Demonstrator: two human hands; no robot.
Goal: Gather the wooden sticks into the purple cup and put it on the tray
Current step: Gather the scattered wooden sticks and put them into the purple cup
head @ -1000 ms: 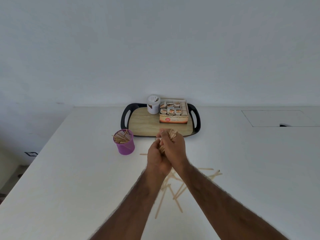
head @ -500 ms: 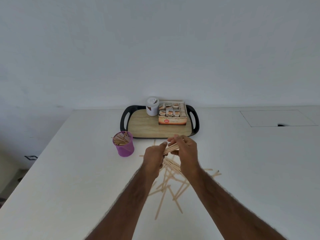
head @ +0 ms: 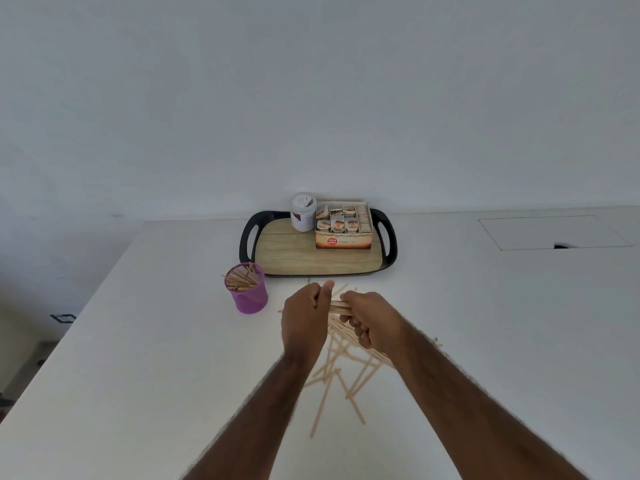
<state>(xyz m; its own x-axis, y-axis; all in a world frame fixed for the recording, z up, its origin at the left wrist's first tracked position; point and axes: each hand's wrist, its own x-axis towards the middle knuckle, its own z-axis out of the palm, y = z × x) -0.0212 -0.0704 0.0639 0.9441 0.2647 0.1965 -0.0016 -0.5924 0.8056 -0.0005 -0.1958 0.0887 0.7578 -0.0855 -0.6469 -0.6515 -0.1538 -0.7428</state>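
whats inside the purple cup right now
The purple cup holds a bunch of wooden sticks, their tips poking above the rim. Its mesh wall hides the lower ends and the bottom.

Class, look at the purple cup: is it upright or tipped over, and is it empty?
Upright and not empty. The cup stands on its base on the table, mouth up, with sticks poking from it.
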